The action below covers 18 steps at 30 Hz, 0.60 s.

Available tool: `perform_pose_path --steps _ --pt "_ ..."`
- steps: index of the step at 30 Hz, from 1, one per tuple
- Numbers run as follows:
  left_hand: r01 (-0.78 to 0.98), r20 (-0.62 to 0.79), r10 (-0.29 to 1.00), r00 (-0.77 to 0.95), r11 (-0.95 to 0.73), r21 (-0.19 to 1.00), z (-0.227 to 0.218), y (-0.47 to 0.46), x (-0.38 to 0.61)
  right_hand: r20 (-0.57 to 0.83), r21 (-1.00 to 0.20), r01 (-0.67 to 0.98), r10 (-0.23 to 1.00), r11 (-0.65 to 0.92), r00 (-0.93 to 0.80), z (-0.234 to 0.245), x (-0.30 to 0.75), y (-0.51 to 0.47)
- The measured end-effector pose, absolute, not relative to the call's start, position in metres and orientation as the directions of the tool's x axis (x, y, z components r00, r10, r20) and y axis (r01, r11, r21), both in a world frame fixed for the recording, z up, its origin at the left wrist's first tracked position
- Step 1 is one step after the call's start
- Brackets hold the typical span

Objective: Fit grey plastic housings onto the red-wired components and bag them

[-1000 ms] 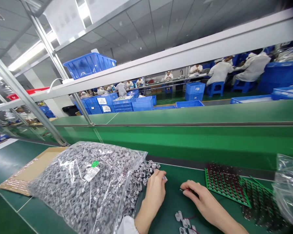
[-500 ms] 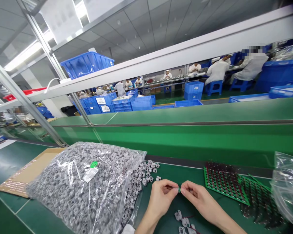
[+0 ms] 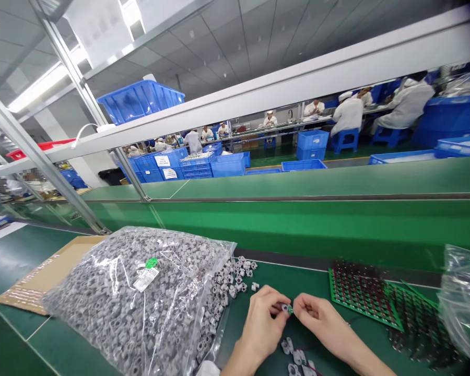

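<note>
My left hand (image 3: 261, 325) pinches a small grey plastic ring-shaped part (image 3: 284, 308) between thumb and fingertips. A tiny green circuit board (image 3: 290, 310) sits against that part, on the side facing my other hand. My right hand (image 3: 321, 319) is close beside it, thumb and fingers pressed together; whatever lies between them is hidden. Below the hands, several grey parts with dark red wires (image 3: 297, 357) lie on the green bench. To the left, a large clear bag (image 3: 125, 292) full of grey plastic parts spills loose pieces (image 3: 238, 274) from its open end.
Green circuit board panels (image 3: 360, 292) with dark red wires lie at the right, beside clear plastic bags (image 3: 464, 297). Flat cardboard (image 3: 58, 261) rests behind the big bag. A raised green ledge (image 3: 297, 222) runs along the back. Beyond are blue bins (image 3: 227, 165) and seated co-workers (image 3: 348, 115).
My left hand has turned, bringing the grey ring-shaped part and green board into clearer view. My right fingertips have drawn slightly away from it.
</note>
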<state>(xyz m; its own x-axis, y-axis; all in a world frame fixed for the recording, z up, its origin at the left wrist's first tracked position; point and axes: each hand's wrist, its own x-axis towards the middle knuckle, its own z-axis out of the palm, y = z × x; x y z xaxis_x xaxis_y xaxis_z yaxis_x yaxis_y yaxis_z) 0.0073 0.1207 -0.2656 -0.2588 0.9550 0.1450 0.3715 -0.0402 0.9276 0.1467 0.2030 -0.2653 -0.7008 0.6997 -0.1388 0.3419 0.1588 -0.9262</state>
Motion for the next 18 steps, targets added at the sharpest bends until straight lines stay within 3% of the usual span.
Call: perform_pose_path --steps 7,10,13,18 --pt "0.439 0.194 0.957 -0.214 -0.084 0.895 -0.267 0.120 0.006 -0.118 -0.917 0.356 0.732 0.178 -0.671 -0.270 0.147 0.200" --pt "0.356 0.197 0.958 -0.210 -0.113 0.928 -0.268 0.120 0.005 -0.097 -0.914 0.357 0.752 0.192 -0.652 -0.272 0.147 0.198" --pt "0.260 0.163 0.953 -0.255 -0.095 0.961 -0.271 0.121 0.004 -0.034 -0.898 0.354 0.760 0.263 -0.649 -0.272 0.147 0.195" --pt "0.301 0.137 0.950 -0.281 -0.048 0.952 -0.272 0.121 0.006 0.046 -0.849 0.360 0.732 0.387 -0.679 -0.270 0.150 0.192"
